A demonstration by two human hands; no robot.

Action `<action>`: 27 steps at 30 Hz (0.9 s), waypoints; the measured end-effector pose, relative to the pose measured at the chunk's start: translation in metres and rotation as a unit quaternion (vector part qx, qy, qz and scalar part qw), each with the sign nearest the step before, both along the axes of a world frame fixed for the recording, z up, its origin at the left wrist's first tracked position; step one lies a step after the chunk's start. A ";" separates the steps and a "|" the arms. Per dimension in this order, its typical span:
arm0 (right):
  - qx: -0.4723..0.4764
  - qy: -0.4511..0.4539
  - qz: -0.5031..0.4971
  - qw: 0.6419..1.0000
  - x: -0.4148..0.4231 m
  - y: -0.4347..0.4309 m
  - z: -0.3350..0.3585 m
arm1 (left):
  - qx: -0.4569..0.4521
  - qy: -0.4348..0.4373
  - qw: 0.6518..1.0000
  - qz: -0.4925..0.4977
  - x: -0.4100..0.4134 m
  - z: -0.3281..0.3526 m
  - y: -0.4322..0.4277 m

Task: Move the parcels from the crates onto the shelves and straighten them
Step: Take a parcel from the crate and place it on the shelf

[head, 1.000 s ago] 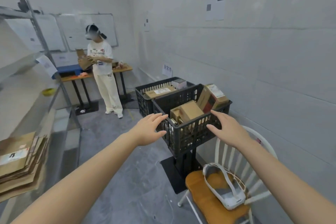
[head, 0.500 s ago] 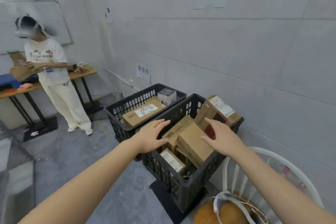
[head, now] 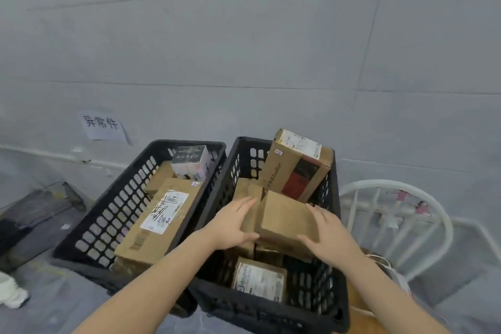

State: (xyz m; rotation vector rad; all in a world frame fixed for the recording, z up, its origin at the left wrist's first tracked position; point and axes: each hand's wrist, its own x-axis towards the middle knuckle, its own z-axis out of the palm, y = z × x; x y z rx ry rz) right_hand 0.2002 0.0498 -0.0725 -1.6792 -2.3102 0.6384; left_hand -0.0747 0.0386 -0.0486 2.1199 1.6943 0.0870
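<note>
Parcel (head: 287, 221) sat between my left hand (head: 233, 226) and right hand (head: 332, 237), equally near, long axis running roughly away from me; both hands spread wide, clasping nothing.

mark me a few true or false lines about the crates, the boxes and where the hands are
1. The left hand and the right hand sit either side of the plain brown box in the right crate. True.
2. The box with the red patch lies flat in the left crate. False: it leans tilted at the right crate's far end.
3. The long labelled box lies in the left crate. True.
4. The right crate holds one parcel only. False: several, including a small labelled box at its near end.
5. A white chair stands right of the crates. True.
</note>
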 end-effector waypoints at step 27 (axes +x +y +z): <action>-0.078 0.039 -0.191 0.978 -0.063 -0.003 -0.045 | -0.149 -0.097 0.969 -0.172 -0.015 -0.054 0.111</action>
